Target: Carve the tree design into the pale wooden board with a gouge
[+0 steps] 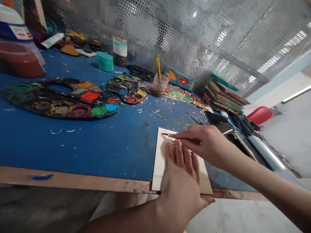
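A pale, flat square board (157, 165) lies at the table's front edge, its near side reaching to the wooden rim. My left hand (181, 181) rests flat on it, fingers stretched out and a little apart, covering much of the middle. Dark marks on the board show between and beyond the fingers. My right hand (204, 139) is closed around a slim carving tool (166, 134) with a wooden handle and a dark metal tip. That tip is at the board's far left corner; whether it touches the surface I cannot tell.
A large paint palette (70, 100) and a smaller palette (127, 89) lie left. Behind stand a cup (159, 85) with yellow-handled brushes, a teal container (105, 61) and a stack of painted boards (224, 94). Pale shavings (155, 112) litter the blue table (109, 145).
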The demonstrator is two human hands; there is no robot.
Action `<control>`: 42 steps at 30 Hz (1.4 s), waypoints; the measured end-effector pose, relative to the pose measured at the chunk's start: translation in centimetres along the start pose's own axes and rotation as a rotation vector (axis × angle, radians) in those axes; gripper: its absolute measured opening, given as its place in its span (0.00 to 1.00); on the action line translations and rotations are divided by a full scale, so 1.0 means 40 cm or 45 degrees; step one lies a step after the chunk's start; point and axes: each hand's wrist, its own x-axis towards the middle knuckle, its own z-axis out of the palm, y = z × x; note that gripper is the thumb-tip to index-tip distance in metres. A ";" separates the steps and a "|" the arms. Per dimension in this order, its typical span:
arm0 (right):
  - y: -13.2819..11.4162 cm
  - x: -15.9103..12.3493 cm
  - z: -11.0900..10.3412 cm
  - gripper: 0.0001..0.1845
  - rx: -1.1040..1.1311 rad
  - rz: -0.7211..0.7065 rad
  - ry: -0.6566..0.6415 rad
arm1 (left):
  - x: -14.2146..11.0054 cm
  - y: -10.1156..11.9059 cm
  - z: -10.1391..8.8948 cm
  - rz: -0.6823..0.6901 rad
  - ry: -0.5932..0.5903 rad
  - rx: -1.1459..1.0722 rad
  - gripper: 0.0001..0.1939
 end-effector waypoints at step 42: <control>0.030 0.126 0.038 0.11 0.089 0.129 0.117 | -0.010 -0.007 -0.016 -0.074 0.118 -0.003 0.55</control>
